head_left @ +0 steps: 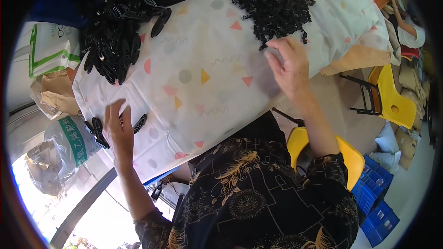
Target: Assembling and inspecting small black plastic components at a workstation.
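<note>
My left hand (119,131) hovers at the table's left front edge, thumb and fingers curved but apart. Slim, oval black plastic pieces (97,129) lie around and beneath it. Part of one shows between the fingers; whether they touch it I cannot tell. At the near edge of a heap of small, knobbly black parts (277,7) is my right hand (291,67), with a gap between thumb and forefinger and nothing visible in it. A large pile of the long oval pieces (122,23) covers the far left of the table.
A pale patterned cloth (184,97) covers the table. Left of it are a white-green bag (55,48), brown paper (57,92) and a clear plastic sack (64,147). Yellow chairs (394,97) and blue crates (379,223) stand at right. Another person's arm (394,7) shows far right.
</note>
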Demonstrator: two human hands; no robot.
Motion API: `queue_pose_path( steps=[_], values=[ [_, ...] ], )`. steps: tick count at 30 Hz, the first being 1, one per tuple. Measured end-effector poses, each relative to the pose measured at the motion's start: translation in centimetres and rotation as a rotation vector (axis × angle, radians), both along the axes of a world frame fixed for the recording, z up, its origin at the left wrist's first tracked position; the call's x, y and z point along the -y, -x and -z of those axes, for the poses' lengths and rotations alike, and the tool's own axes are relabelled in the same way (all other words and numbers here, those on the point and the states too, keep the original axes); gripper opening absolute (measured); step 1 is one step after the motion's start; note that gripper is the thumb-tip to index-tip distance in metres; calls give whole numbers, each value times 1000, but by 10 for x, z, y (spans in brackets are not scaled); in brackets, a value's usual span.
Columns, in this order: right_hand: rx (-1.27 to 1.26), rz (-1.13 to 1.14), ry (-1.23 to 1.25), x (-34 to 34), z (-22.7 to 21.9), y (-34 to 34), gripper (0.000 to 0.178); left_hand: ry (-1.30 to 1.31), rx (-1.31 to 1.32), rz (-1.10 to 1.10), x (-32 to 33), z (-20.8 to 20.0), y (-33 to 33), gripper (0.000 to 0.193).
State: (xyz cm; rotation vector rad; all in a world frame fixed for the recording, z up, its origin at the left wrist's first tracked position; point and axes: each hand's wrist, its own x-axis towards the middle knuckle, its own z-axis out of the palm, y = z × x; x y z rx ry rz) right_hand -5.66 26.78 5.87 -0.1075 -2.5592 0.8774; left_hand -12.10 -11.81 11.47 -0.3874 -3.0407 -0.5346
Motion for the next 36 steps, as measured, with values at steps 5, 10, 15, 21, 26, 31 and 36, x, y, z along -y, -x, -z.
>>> queue_pose_path(
  steps=[5, 10, 15, 21, 26, 31, 36],
  values=[
    [15, -117, -439, -19, -3, 12, 25, -142, -191, 316, -70, 17, 64, 21],
    [57, -182, -529, -24, -1, 22, 23, 39, -146, 275, -126, 44, 120, 28],
    [-92, -214, -148, -18, -9, 34, 15, 126, -151, 250, -133, 64, 152, 34],
    [238, -359, 1682, 1, -10, 40, 16, -775, 374, 103, -125, 57, 105, 41],
    [191, -549, 1758, 25, -4, 32, 19, -1605, 945, -2, -116, 55, 14, 39],
    [160, -554, 1529, 49, -11, 16, 18, -1838, 1035, -26, -114, 50, -44, 36],
    [76, -605, 1067, 61, -20, 3, 12, -1910, 1027, 20, -107, 47, -64, 34]
  ],
)
